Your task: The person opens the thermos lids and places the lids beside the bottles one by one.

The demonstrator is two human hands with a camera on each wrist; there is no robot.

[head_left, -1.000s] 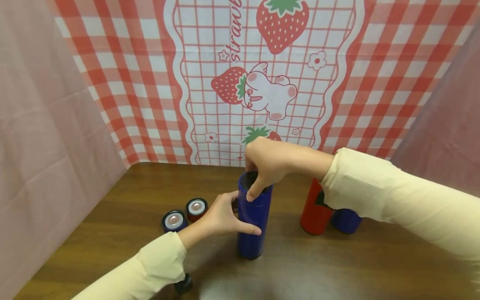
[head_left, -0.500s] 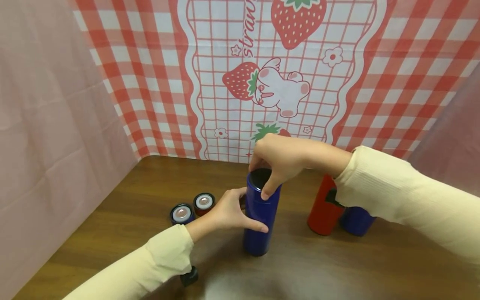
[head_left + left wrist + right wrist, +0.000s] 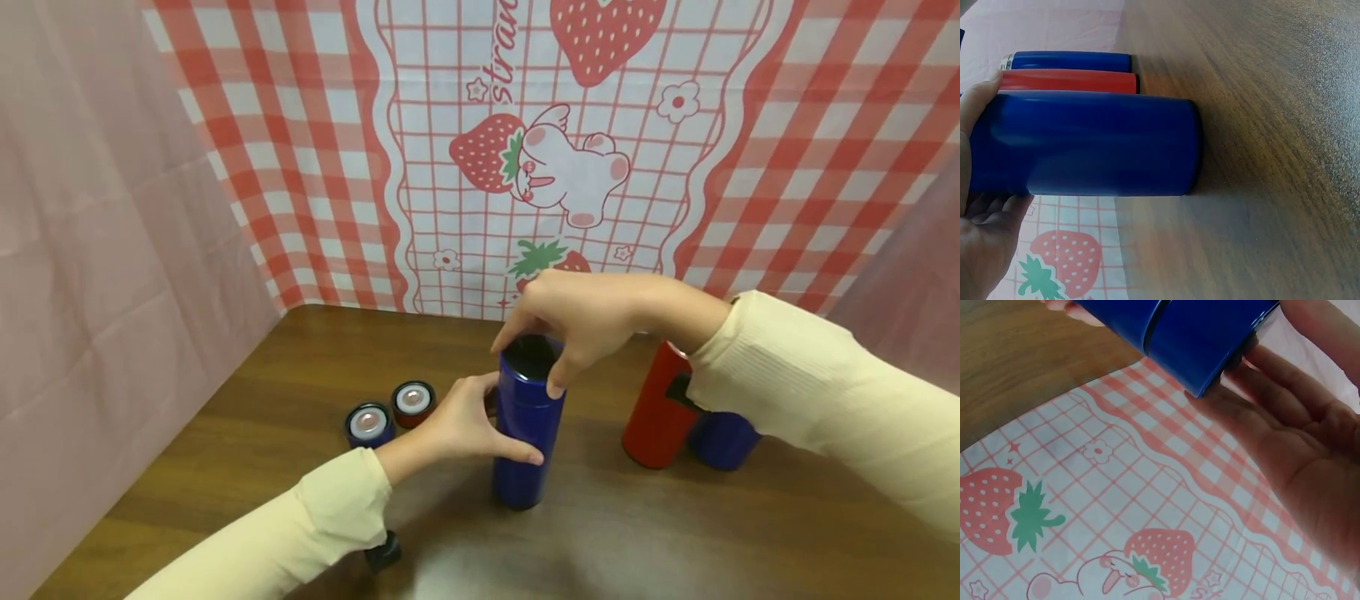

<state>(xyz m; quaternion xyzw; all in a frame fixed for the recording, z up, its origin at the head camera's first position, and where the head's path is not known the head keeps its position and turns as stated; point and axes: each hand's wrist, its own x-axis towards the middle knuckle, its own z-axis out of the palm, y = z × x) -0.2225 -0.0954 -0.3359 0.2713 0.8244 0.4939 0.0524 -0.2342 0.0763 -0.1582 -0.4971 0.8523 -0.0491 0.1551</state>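
A blue thermos (image 3: pixel 519 479) stands upright on the wooden table in the head view. My left hand (image 3: pixel 457 425) grips its body from the left, thumb across the front. Above it, my right hand (image 3: pixel 592 317) comes over the top and holds the thermos lid (image 3: pixel 525 387) by its rim, fingers behind and thumb in front. In the right wrist view a seam runs between the blue lid (image 3: pixel 1191 344) and the body, with fingertips at the lid's edge. The left wrist view shows the smooth thermos side (image 3: pixel 1104 147); its upper end is out of frame there.
Right of the thermos stand a red thermos (image 3: pixel 652 429) and another blue thermos (image 3: pixel 724 442), partly behind my right sleeve. A blue lid (image 3: pixel 369 423) and a red lid (image 3: pixel 413 400) lie upturned at left. A checked strawberry cloth (image 3: pixel 315 167) hangs behind the table.
The head view has shifted, so the scene sits slightly further right. My right hand has turned a little at the lid, its fingers more spread; my left hand keeps its grip.
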